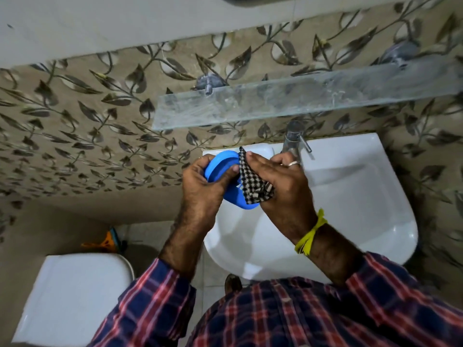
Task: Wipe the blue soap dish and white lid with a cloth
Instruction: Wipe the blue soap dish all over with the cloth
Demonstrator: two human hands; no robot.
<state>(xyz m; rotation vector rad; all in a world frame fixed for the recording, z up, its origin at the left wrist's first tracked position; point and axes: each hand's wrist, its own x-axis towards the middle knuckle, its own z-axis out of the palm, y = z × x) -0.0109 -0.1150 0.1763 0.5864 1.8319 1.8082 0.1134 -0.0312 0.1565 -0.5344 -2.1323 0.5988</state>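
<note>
I hold the blue soap dish (221, 169) tilted on edge above the left side of the white sink (350, 196). My left hand (203, 186) grips it, thumb across its face and fingers curled behind. A black-and-white checked cloth (251, 182) lies against the dish's right side. My right hand (280, 186) holds the cloth against the dish, its fingers fairly straight over the fabric. No white lid is visible.
A metal tap (294, 139) stands at the back of the sink, just behind my right hand. A glass shelf (300, 101) juts from the leaf-patterned wall above. A white toilet lid (75, 294) is at lower left, with orange items (105, 244) on the floor.
</note>
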